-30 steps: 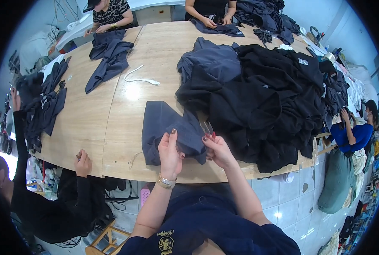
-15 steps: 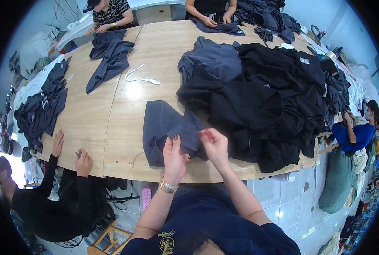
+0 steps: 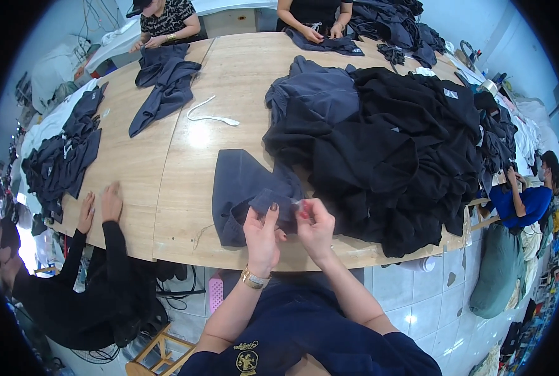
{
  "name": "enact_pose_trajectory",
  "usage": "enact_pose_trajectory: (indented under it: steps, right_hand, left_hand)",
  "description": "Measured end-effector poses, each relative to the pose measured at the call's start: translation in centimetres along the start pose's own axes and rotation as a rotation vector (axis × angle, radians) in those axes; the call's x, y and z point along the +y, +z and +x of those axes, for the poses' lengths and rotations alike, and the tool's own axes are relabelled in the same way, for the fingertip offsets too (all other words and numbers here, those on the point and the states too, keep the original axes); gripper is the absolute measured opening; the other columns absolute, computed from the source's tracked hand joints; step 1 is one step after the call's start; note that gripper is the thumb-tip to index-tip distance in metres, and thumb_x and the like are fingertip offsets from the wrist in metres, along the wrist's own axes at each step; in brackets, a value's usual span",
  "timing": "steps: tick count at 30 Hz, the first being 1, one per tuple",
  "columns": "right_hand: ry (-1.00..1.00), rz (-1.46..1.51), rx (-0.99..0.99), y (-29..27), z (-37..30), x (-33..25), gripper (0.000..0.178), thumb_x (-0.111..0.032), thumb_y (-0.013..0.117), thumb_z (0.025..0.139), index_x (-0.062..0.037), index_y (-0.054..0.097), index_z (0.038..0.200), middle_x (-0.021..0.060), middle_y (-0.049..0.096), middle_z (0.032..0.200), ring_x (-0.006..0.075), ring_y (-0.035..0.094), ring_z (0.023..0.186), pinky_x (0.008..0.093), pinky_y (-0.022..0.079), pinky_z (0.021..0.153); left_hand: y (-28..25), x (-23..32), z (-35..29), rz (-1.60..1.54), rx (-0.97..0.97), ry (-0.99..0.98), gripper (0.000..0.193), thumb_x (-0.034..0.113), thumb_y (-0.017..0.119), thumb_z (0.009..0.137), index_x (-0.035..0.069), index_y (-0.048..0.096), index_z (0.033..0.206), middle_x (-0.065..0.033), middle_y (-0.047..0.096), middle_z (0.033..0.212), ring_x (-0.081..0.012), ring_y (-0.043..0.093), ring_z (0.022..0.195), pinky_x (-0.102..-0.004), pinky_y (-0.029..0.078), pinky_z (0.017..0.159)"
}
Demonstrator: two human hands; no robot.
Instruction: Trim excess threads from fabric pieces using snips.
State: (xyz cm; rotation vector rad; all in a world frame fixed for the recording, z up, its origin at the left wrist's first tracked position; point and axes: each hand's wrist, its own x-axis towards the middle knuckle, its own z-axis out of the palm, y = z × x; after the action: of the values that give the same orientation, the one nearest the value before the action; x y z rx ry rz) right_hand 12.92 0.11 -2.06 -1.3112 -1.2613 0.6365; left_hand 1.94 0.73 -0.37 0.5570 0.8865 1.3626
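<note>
A dark blue-grey garment lies bunched on the table in front of me, close to the near edge. My left hand is closed, pinching a fold of it between thumb and fingers. Right beside it, at the garment's right side, my right hand is closed with its fingertips together. Something small and red, with a pale tip, shows at those fingertips; its kind is too small to tell.
A large heap of black garments lies to the right. Farther off are a white cord and another dark garment. Co-workers are around the table; one at the left has both hands on it. Dark clothes are piled there.
My right hand has come slightly nearer me, and the garment's fold is lifted higher over my left fingers. The left co-worker's nearer hand has moved forward beside the other.
</note>
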Motion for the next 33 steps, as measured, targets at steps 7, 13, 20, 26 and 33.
enact_pose_trajectory:
  steps: [7, 13, 20, 26, 33]
  right_hand:
    - [0.282, 0.797, 0.315, -2.5, 1.4, 1.1, 0.027, -0.024, 0.050, 0.093, -0.0055, 0.050, 0.074, -0.0061, 0.032, 0.050, 0.0034, 0.027, 0.040, 0.0218, 0.021, 0.039]
    - [0.154, 0.117, 0.075, -1.6, 0.7, -0.2, 0.029, -0.019, 0.075, 0.073, -0.0028, 0.053, 0.083, -0.0058, 0.050, 0.062, 0.0006, 0.035, 0.049, 0.0180, 0.028, 0.044]
    - [0.398, 0.259, -0.152, -1.6, 0.6, 3.1, 0.014, -0.012, 0.065, 0.079, -0.0008, 0.058, 0.072, -0.0055, 0.049, 0.056, 0.0029, 0.041, 0.048, 0.0185, 0.032, 0.046]
    - [0.549, 0.731, -0.078, -3.6, 0.2, 4.2, 0.008, -0.010, 0.064, 0.083, -0.0047, 0.059, 0.080, -0.0045, 0.052, 0.066, 0.0027, 0.043, 0.051, 0.0179, 0.031, 0.045]
    - [0.581, 0.945, -0.110, -3.7, -0.8, 3.9, 0.012, -0.015, 0.059, 0.087, -0.0076, 0.060, 0.097, 0.0006, 0.061, 0.094, 0.0091, 0.056, 0.087, 0.0244, 0.042, 0.076]
  left_hand:
    - [-0.9, 0.5, 0.6, -0.099, 0.045, -0.111, 0.020, 0.019, 0.057, 0.089, 0.009, 0.052, 0.105, 0.0018, 0.059, 0.086, -0.0017, 0.048, 0.056, -0.0162, 0.034, 0.040]
    - [0.4, 1.1, 0.4, -0.100, 0.086, -0.121, 0.009, 0.017, 0.053, 0.091, 0.011, 0.053, 0.098, 0.0075, 0.051, 0.074, 0.0022, 0.035, 0.046, -0.0142, 0.028, 0.038]
    - [-1.1, 0.3, 3.3, 0.016, -0.016, 0.067, 0.032, 0.020, 0.055, 0.090, 0.000, 0.049, 0.114, -0.0030, 0.058, 0.097, -0.0058, 0.054, 0.072, -0.0226, 0.053, 0.057]
    - [-4.2, 2.5, 3.2, 0.972, 0.146, 0.242, 0.028, 0.028, 0.055, 0.089, 0.002, 0.062, 0.094, -0.0101, 0.064, 0.071, -0.0127, 0.062, 0.065, -0.0265, 0.046, 0.053]
    - [-6.8, 1.1, 2.0, 1.277, 0.065, -0.357, 0.070, 0.059, 0.044, 0.084, 0.000, 0.060, 0.051, -0.0118, 0.059, 0.051, -0.0203, 0.062, 0.051, -0.0325, 0.049, 0.055]
